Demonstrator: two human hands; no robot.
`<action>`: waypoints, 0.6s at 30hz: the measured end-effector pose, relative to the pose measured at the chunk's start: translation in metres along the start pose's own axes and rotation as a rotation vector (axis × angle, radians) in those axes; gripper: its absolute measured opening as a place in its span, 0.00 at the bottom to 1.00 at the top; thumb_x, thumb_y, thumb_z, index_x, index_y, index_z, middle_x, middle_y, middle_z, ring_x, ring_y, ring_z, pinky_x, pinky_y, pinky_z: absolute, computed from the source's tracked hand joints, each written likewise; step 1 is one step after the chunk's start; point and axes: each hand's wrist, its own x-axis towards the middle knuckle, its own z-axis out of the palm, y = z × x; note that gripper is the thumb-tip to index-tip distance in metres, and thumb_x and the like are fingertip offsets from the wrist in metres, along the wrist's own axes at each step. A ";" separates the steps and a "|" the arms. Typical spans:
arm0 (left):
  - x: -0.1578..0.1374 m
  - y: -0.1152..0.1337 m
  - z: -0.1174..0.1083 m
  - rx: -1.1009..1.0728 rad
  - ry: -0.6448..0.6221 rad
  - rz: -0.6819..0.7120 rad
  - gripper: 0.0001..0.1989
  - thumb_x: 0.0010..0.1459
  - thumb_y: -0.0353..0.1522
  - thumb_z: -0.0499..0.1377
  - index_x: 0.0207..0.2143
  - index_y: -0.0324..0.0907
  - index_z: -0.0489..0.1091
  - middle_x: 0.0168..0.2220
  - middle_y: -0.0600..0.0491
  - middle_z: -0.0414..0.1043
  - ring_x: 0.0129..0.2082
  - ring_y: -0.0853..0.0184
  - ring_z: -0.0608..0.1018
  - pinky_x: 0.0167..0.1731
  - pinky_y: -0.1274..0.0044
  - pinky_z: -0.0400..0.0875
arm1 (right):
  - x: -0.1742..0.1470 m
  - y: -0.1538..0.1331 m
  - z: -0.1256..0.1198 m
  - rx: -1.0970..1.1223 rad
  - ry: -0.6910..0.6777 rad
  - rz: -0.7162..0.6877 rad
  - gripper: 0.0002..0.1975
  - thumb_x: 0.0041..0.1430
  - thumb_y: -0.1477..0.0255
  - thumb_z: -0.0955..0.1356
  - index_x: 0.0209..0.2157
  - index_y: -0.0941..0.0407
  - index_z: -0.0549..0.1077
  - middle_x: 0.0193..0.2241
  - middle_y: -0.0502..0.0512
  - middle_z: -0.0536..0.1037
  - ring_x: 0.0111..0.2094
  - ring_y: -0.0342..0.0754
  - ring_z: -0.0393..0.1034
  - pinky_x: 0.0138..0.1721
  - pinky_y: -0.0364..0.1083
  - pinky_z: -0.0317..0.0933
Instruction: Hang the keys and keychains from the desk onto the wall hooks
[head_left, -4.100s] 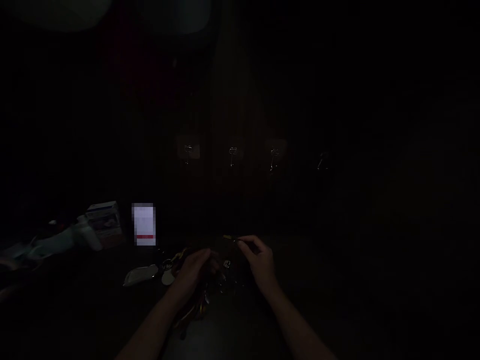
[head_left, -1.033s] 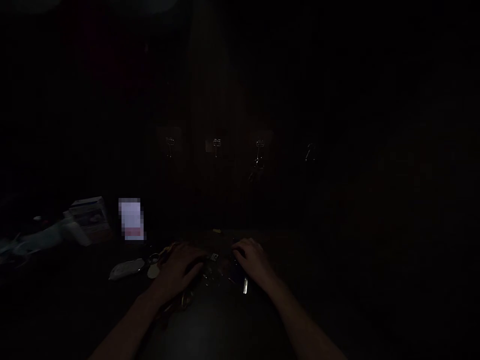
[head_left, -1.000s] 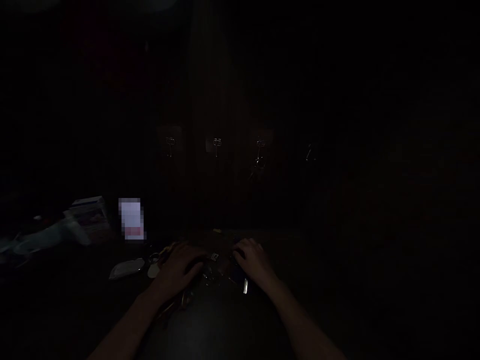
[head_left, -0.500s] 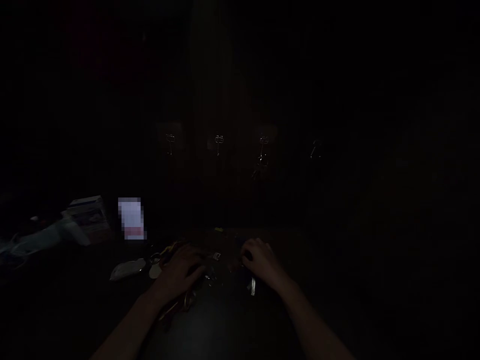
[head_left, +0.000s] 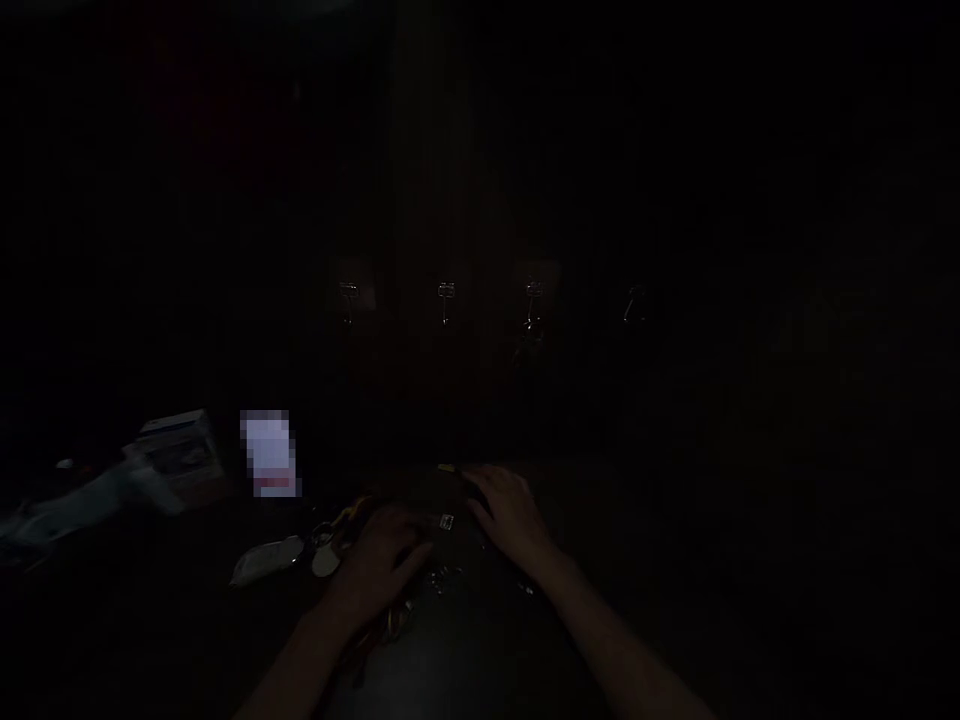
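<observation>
The scene is very dark. My left hand (head_left: 379, 565) rests palm down over a tangle of cords (head_left: 394, 622), with its thumb apart from the fingers. A round pale tag (head_left: 326, 558) and a pale, flat, elongated object (head_left: 266, 560) lie to its left. Just beyond its fingertips is a small tag with a black-and-white pattern (head_left: 447, 522), and small shiny metal pieces (head_left: 441, 580) lie near the thumb. My right hand (head_left: 510, 515) reaches forward with fingers stretched and thumb apart, close to a small yellow object (head_left: 446, 467). Neither hand visibly grips anything.
Several metal hooks (head_left: 446, 292) line the dark upright surface ahead; a ring-like cluster (head_left: 531, 335) hangs from one. To the left stand a box (head_left: 180, 455) and a bright, blurred-out rectangle (head_left: 270, 455). A pale bluish, crumpled-looking item (head_left: 90, 505) lies farther left.
My right hand has shifted forward and left towards the yellow object, away from the shiny strip that showed beside it. My left hand sits slightly lower and further right. The whole view has tilted slightly.
</observation>
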 end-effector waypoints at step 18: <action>-0.001 0.000 0.003 -0.101 0.133 -0.037 0.11 0.60 0.35 0.50 0.43 0.47 0.68 0.44 0.50 0.72 0.46 0.59 0.71 0.47 0.63 0.64 | -0.006 0.000 0.007 0.165 0.134 -0.121 0.14 0.58 0.73 0.63 0.46 0.51 0.72 0.46 0.56 0.75 0.50 0.50 0.67 0.53 0.55 0.55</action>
